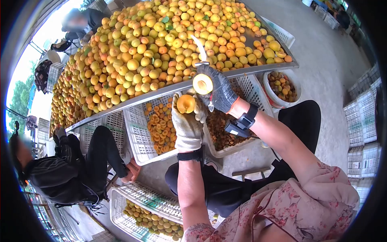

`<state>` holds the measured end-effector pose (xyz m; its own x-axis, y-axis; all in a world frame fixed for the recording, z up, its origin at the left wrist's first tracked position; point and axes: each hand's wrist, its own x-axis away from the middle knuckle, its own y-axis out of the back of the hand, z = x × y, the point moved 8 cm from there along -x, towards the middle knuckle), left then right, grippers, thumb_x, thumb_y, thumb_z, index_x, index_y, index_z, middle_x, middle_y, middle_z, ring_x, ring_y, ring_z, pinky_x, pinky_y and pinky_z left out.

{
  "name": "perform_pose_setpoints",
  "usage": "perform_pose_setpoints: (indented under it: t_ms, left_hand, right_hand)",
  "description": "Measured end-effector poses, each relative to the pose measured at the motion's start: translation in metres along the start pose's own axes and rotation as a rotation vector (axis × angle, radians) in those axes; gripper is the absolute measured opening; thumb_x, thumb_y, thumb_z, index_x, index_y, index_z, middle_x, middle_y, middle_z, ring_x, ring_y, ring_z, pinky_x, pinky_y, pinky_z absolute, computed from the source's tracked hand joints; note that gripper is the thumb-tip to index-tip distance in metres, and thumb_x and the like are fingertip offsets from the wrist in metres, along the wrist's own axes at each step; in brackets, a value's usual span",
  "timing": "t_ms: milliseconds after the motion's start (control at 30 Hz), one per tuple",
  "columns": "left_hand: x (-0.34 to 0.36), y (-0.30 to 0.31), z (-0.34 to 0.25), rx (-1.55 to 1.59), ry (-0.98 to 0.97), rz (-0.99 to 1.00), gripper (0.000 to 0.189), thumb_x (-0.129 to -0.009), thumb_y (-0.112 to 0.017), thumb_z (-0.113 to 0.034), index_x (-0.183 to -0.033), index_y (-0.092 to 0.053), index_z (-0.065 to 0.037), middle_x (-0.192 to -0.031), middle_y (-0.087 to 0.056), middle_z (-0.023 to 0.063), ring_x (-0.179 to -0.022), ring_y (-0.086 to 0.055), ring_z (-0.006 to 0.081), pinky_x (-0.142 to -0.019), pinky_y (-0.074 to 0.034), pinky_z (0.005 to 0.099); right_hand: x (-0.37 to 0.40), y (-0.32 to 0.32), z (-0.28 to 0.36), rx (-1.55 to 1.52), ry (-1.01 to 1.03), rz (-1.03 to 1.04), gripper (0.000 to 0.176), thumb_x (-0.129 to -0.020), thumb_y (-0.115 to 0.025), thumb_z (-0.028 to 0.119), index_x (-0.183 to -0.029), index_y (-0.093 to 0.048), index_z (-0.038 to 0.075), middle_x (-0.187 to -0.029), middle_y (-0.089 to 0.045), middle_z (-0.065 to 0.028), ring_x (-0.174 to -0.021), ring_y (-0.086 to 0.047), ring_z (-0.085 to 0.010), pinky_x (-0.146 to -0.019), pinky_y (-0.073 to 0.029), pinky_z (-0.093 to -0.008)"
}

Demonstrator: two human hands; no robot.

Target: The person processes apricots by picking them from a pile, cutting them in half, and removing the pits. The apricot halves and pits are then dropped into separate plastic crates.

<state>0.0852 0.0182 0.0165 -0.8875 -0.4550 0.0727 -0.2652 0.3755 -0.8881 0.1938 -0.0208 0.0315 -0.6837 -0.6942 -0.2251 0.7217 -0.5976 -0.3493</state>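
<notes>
My left hand (187, 131), in a whitish knit glove, is closed around an apricot half (186, 104) with its hollow cut face up. Just to the right, my right hand (222, 90) wears a dark grey glove and grips a knife with a curved blade (200, 47) pointing away from me. A second apricot half (202, 84), cut side showing, sits against the fingers of that same hand. Below both hands are a white crate of apricot halves (161, 131) and a crate of brown pits (226, 133).
A metal-edged table (137, 96) heaped with whole apricots (161, 44) spans the front. A white bucket (296, 86) of fruit stands right of it. Another apricot crate (141, 193) lies low left. One person (60, 173) sits at left, another (86, 22) behind. Stacked crates (360, 121) stand right.
</notes>
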Motion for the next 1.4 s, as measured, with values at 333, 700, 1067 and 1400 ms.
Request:
perform_pose_setpoints:
  t_ms: [333, 700, 1067, 1400]
  left_hand:
    - [0.008, 0.009, -0.036, -0.064, -0.408, -0.145, 0.04, -0.099, -0.037, -0.037, -0.119, -0.05, -0.005, -0.089, -0.059, 0.0097, -0.07, -0.056, 0.0181, -0.063, -0.048, 0.0296]
    - [0.014, 0.008, -0.036, -0.326, -0.442, -0.081, 0.043, -0.099, -0.037, -0.033, -0.126, -0.046, -0.001, -0.11, -0.057, 0.0137, -0.095, -0.059, 0.0217, -0.081, -0.05, 0.0352]
    - [0.011, 0.007, -0.024, -0.358, -0.402, -0.028, 0.044, -0.099, -0.037, -0.03, -0.123, -0.047, 0.005, -0.105, -0.06, 0.0169, -0.089, -0.063, 0.0275, -0.083, -0.054, 0.0413]
    - [0.017, 0.019, -0.045, -0.498, -0.415, -0.189, 0.043, -0.098, -0.038, -0.03, -0.119, -0.048, 0.006, -0.106, -0.059, 0.0171, -0.088, -0.064, 0.0256, -0.079, -0.055, 0.0374]
  right_hand:
    - [0.051, -0.025, 0.013, 0.439, -0.04, 0.135, 0.027, -0.086, -0.065, 0.032, -0.087, -0.066, 0.006, -0.068, -0.063, -0.0042, -0.062, -0.058, -0.013, -0.058, -0.045, -0.0307]
    - [0.073, -0.01, 0.033, 1.072, 0.286, 0.147, 0.021, -0.08, -0.067, 0.023, -0.08, -0.057, 0.006, -0.068, -0.057, -0.0138, -0.062, -0.057, -0.0334, -0.055, -0.044, -0.0422]
    - [0.047, 0.036, 0.002, 1.368, 0.191, -0.063, 0.02, -0.079, -0.062, 0.025, -0.076, -0.059, 0.006, -0.068, -0.061, -0.0161, -0.065, -0.061, -0.0346, -0.058, -0.048, -0.0436]
    - [0.043, 0.032, 0.002, 0.52, 0.033, 0.036, 0.019, -0.086, -0.063, 0.023, -0.085, -0.059, 0.004, -0.069, -0.06, -0.0065, -0.058, -0.056, -0.018, -0.057, -0.045, -0.0333]
